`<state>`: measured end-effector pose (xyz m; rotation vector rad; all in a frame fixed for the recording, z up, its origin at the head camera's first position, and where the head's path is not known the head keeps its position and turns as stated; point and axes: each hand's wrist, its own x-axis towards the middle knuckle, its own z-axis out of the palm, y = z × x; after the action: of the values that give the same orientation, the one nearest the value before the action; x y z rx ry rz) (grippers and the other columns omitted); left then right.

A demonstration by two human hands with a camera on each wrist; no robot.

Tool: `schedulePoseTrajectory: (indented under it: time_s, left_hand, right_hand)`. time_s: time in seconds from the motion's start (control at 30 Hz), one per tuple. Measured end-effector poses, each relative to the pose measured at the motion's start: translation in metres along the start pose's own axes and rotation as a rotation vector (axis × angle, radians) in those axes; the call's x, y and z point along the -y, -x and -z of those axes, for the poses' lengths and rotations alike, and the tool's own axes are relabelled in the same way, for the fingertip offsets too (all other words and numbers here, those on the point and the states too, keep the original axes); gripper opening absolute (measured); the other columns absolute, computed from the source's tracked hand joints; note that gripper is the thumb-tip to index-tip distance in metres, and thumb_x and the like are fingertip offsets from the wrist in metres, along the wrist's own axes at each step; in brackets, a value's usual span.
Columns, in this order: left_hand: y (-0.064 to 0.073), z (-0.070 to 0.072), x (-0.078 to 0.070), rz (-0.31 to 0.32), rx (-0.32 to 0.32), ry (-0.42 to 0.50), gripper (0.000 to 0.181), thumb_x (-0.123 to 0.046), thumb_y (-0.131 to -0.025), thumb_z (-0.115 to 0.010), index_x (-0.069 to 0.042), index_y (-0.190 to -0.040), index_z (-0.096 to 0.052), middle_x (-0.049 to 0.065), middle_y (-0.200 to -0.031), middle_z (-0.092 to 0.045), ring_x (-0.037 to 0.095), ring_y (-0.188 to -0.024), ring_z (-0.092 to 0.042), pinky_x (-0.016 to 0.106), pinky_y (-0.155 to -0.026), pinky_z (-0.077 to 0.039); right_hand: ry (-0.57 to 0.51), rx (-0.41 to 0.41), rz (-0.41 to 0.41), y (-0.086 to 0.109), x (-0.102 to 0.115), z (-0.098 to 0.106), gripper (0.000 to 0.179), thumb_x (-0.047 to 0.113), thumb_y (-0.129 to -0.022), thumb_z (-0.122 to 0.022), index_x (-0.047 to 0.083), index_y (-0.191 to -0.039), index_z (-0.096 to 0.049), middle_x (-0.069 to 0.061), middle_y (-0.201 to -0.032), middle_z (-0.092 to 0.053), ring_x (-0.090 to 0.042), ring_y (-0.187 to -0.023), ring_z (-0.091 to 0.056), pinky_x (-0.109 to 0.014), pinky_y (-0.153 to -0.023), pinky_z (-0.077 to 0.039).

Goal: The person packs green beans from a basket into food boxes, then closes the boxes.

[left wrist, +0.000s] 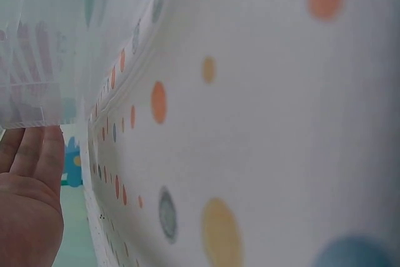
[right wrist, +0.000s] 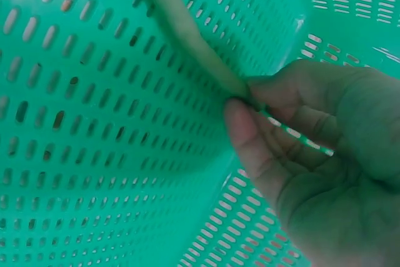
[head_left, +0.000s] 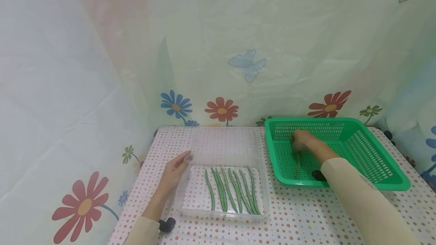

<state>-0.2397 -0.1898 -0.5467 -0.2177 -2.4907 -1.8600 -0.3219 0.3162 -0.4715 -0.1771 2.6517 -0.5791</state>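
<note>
Inside the green plastic basket [head_left: 347, 188], my right hand [head_left: 303, 141] pinches one end of a green bean [right wrist: 194, 42] between thumb and fingertips. The rest of that bean slants across the perforated basket floor. My left hand [head_left: 174, 170] rests at the left side of a clear plastic container [head_left: 223, 214], its fingers [left wrist: 50, 154] fairly straight against the wall. Several green beans [head_left: 221, 190] lie side by side, roughly lengthwise, in the container. The container's clear lid [head_left: 225, 141] lies folded back behind it.
A dotted cloth [head_left: 289, 218] covers the table under both containers. Behind the table hangs a sheet [head_left: 289, 29] printed with flowers and butterflies. The basket stands to the right of the clear container, with a narrow strip of table between them.
</note>
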Motion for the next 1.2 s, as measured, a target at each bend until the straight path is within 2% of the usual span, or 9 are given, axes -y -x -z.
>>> schedulePoseTrajectory:
  time_s: [0.17,0.37,0.53,0.8,0.9,1.0,1.07,1.13,1.2]
  left_hand:
    - [0.003,-0.001,-0.005,0.019,0.003,-0.007,0.040,-0.025,-0.107,-0.058,-0.021,-0.146,-0.059,0.005,-0.148,-0.063,0.026,-0.145,-0.053,0.044,-0.124,-0.040]
    - [0.004,0.001,-0.007,0.020,0.009,0.003,0.038,-0.026,-0.107,-0.058,-0.022,-0.145,-0.060,0.004,-0.146,-0.065,0.025,-0.142,-0.056,0.043,-0.122,-0.042]
    - [0.002,0.001,-0.008,0.006,0.012,-0.001,0.038,-0.025,-0.107,-0.058,-0.023,-0.145,-0.061,0.003,-0.146,-0.065,0.024,-0.140,-0.058,0.042,-0.121,-0.043]
    - [0.002,0.001,-0.007,0.011,0.005,-0.008,0.038,-0.026,-0.107,-0.059,-0.023,-0.144,-0.061,0.003,-0.147,-0.064,0.025,-0.141,-0.056,0.043,-0.122,-0.042]
    - [0.003,0.001,-0.006,0.015,0.008,0.001,0.038,-0.027,-0.106,-0.059,-0.022,-0.144,-0.061,0.004,-0.147,-0.064,0.025,-0.144,-0.054,0.044,-0.123,-0.041]
    - [0.003,0.000,-0.006,0.017,0.006,0.001,0.038,-0.026,-0.106,-0.059,-0.022,-0.144,-0.061,0.005,-0.147,-0.064,0.025,-0.145,-0.052,0.044,-0.124,-0.040]
    - [0.004,0.000,-0.007,0.010,0.003,-0.007,0.038,-0.027,-0.106,-0.059,-0.022,-0.144,-0.061,0.004,-0.147,-0.064,0.025,-0.147,-0.050,0.044,-0.125,-0.039]
    - [0.004,0.000,-0.008,0.007,-0.001,-0.015,0.038,-0.026,-0.107,-0.059,-0.022,-0.144,-0.061,0.003,-0.147,-0.064,0.024,-0.148,-0.049,0.044,-0.125,-0.038]
    - [0.004,0.001,-0.008,0.004,-0.002,-0.017,0.038,-0.026,-0.107,-0.059,-0.023,-0.144,-0.061,0.003,-0.147,-0.064,0.023,-0.148,-0.049,0.044,-0.125,-0.038]
  right_hand:
    - [0.015,-0.039,0.089,0.002,0.003,0.004,0.036,-0.008,-0.093,-0.050,-0.018,-0.126,-0.060,-0.039,-0.122,-0.063,-0.040,-0.095,-0.071,-0.042,-0.069,-0.064]
    - [-0.035,-0.114,0.209,0.010,0.019,0.014,0.041,-0.013,-0.087,-0.047,-0.018,-0.125,-0.062,-0.041,-0.123,-0.063,-0.039,-0.094,-0.070,-0.039,-0.064,-0.060]
    - [-0.027,-0.218,0.276,0.019,0.037,0.022,0.037,-0.007,-0.092,-0.053,-0.015,-0.127,-0.063,-0.037,-0.125,-0.065,-0.053,-0.116,-0.063,-0.053,-0.080,-0.061]
    - [-0.039,-0.330,0.316,0.027,0.057,0.030,0.033,-0.001,-0.101,-0.052,-0.013,-0.130,-0.063,-0.036,-0.130,-0.064,-0.054,-0.122,-0.060,-0.065,-0.098,-0.054]
    - [-0.044,-0.356,0.310,0.031,0.064,0.033,0.035,0.001,-0.103,-0.050,-0.011,-0.134,-0.062,-0.035,-0.133,-0.063,-0.053,-0.124,-0.060,-0.061,-0.094,-0.056]
    - [-0.052,-0.397,0.313,0.037,0.072,0.036,0.036,0.003,-0.105,-0.048,-0.007,-0.137,-0.061,-0.033,-0.135,-0.063,-0.049,-0.118,-0.063,-0.050,-0.082,-0.055]
    - [-0.074,-0.423,0.322,0.041,0.079,0.039,0.036,0.004,-0.106,-0.047,-0.004,-0.139,-0.061,-0.031,-0.135,-0.063,-0.046,-0.100,-0.066,-0.044,-0.073,-0.050]
    - [-0.084,-0.453,0.339,0.047,0.089,0.041,0.037,0.005,-0.107,-0.046,-0.002,-0.140,-0.061,-0.029,-0.136,-0.064,-0.040,-0.093,-0.066,-0.042,-0.072,-0.048]
    - [-0.088,-0.491,0.369,0.053,0.099,0.042,0.036,0.004,-0.107,-0.047,-0.001,-0.140,-0.061,-0.028,-0.135,-0.065,-0.039,-0.092,-0.067,-0.045,-0.075,-0.053]
